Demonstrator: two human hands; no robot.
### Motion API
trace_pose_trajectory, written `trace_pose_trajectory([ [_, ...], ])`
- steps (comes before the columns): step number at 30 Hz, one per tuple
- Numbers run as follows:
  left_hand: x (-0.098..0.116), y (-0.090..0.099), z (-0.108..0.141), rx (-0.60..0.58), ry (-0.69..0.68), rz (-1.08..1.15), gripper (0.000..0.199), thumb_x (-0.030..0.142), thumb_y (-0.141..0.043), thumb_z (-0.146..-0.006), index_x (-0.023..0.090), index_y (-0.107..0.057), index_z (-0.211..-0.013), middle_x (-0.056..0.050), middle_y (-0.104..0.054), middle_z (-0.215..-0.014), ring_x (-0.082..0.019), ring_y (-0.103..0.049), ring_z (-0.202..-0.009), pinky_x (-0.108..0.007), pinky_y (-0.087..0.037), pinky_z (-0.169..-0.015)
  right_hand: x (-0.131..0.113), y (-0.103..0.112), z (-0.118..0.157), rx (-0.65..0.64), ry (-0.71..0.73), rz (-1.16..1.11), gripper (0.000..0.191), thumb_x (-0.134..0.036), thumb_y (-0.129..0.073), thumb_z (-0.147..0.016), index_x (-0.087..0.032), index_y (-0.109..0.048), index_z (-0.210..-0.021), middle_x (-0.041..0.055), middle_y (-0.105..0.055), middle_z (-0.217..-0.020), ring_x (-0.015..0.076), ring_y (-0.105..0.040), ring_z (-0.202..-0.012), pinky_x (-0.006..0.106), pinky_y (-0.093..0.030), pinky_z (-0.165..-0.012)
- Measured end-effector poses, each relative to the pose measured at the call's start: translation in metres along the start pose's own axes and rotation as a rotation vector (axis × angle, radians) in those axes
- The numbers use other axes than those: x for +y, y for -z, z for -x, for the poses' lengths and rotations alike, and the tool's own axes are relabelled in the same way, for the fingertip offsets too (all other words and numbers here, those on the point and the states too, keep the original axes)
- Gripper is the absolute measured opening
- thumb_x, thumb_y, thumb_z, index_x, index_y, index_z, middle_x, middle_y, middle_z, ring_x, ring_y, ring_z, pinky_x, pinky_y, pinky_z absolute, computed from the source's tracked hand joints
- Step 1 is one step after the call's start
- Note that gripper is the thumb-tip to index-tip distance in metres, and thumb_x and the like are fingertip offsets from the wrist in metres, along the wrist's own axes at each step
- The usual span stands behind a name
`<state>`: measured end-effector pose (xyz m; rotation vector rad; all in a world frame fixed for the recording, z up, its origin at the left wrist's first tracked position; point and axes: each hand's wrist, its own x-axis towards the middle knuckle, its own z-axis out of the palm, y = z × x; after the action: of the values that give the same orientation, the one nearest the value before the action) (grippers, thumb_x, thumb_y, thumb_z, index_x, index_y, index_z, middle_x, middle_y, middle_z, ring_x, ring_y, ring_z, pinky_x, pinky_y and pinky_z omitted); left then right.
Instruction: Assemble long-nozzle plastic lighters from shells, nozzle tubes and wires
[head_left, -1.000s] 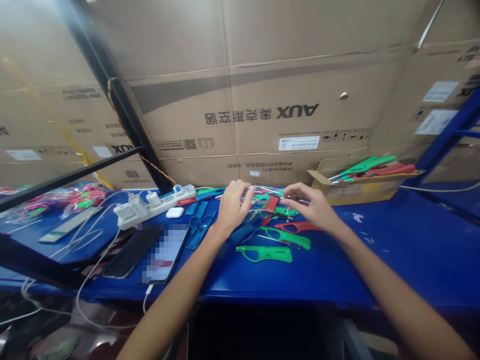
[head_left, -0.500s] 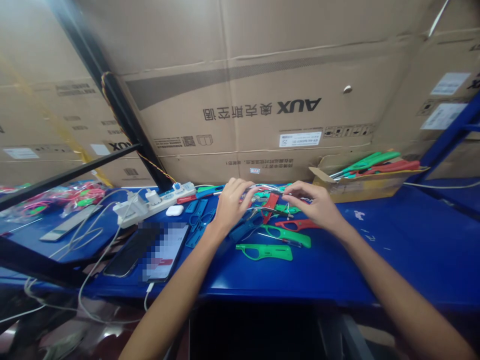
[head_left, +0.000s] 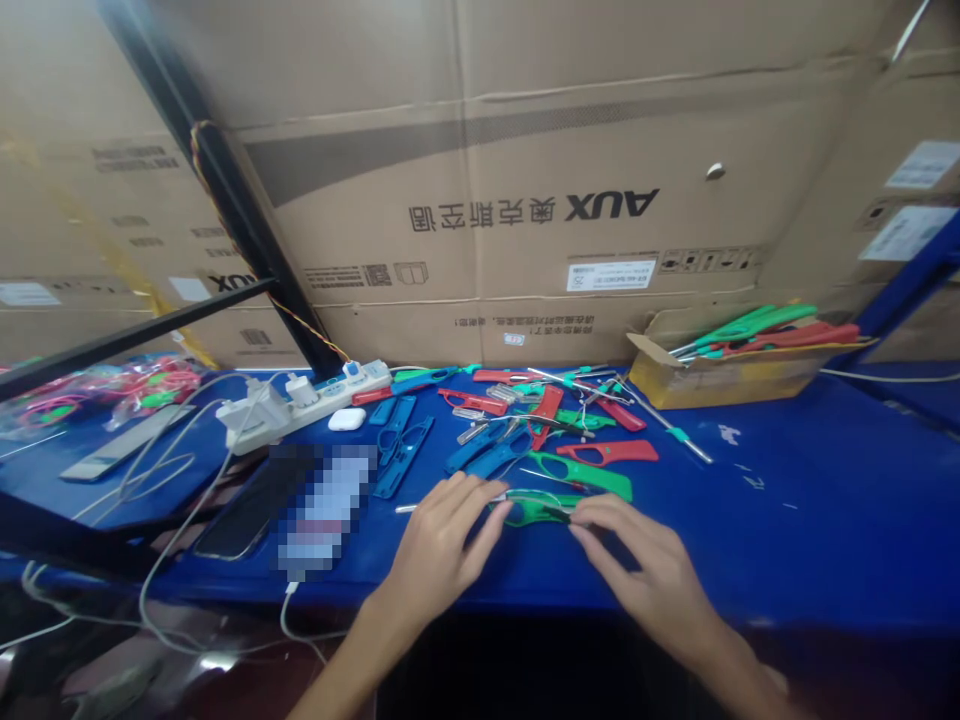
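Near the table's front edge, my left hand pinches a thin metal rod that sticks out to its left. My right hand has its fingers closed on a small dark part with a thin wire. Between and behind the hands lies a green lighter-shaped shell. Just beyond are another green shell, a red shell and blue shells, with clear and metal pieces among them.
An open carton of green and red pieces stands at the back right. Left are a power strip, a white earphone case, phones and loose cables. Cardboard rises behind the table.
Both hands have come back from the pile toward the table's front edge, bringing the rod and the wired dark part over the front green shell. The view has shifted slightly.
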<state>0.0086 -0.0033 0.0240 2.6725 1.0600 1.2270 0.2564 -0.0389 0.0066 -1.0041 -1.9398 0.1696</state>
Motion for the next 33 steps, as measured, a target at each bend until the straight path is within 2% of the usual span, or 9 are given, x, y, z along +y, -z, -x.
trace_pose_trajectory([
  [6, -0.015, -0.003, 0.013, -0.139, 0.06, 0.017, 0.014, 0.021, -0.054, -0.104, 0.02, -0.064, -0.113, -0.007, -0.068, -0.112, -0.022, -0.063, -0.102, -0.038, -0.048, -0.09, 0.005, -0.012, 0.0, -0.107, 0.023, 0.103, 0.013, -0.019, -0.057, -0.101, -0.023, -0.064, -0.11, 0.0026, -0.075, -0.103, 0.0192, -0.072, -0.095, 0.036, -0.056, -0.09],
  [12, -0.021, -0.004, 0.014, -0.157, 0.133, 0.047, 0.014, 0.027, -0.055, -0.104, 0.022, -0.067, -0.107, -0.005, -0.068, -0.113, -0.021, -0.063, -0.101, -0.036, -0.047, -0.087, 0.011, -0.016, -0.004, -0.126, 0.045, 0.132, 0.019, -0.019, -0.053, -0.102, -0.023, -0.068, -0.113, 0.0028, -0.076, -0.106, 0.0209, -0.072, -0.098, 0.039, -0.057, -0.091],
  [17, -0.021, -0.003, 0.013, -0.182, 0.149, 0.079, 0.013, 0.026, -0.055, -0.104, 0.022, -0.066, -0.106, -0.004, -0.069, -0.112, -0.02, -0.062, -0.101, -0.036, -0.045, -0.088, 0.018, -0.016, -0.002, -0.149, -0.026, 0.094, 0.016, -0.024, -0.055, -0.102, -0.024, -0.067, -0.111, 0.0023, -0.076, -0.105, 0.0216, -0.071, -0.101, 0.039, -0.057, -0.093],
  [24, -0.019, -0.005, 0.013, -0.191, 0.115, -0.033, 0.014, 0.025, -0.053, -0.104, 0.021, -0.066, -0.107, -0.004, -0.07, -0.111, -0.021, -0.062, -0.1, -0.036, -0.044, -0.085, 0.015, -0.017, -0.005, -0.177, 0.009, 0.107, 0.016, -0.024, -0.052, -0.102, -0.024, -0.068, -0.106, 0.0033, -0.076, -0.102, 0.0215, -0.072, -0.095, 0.042, -0.056, -0.096],
  [33, -0.016, -0.011, 0.014, -0.18, 0.06, -0.131, 0.016, 0.017, -0.054, -0.099, 0.019, -0.069, -0.102, -0.005, -0.073, -0.105, -0.023, -0.066, -0.098, -0.037, -0.045, -0.081, 0.012, -0.016, -0.007, -0.209, 0.019, 0.092, 0.018, -0.021, -0.051, -0.102, -0.023, -0.068, -0.106, 0.0046, -0.075, -0.101, 0.0196, -0.071, -0.093, 0.039, -0.059, -0.093],
])
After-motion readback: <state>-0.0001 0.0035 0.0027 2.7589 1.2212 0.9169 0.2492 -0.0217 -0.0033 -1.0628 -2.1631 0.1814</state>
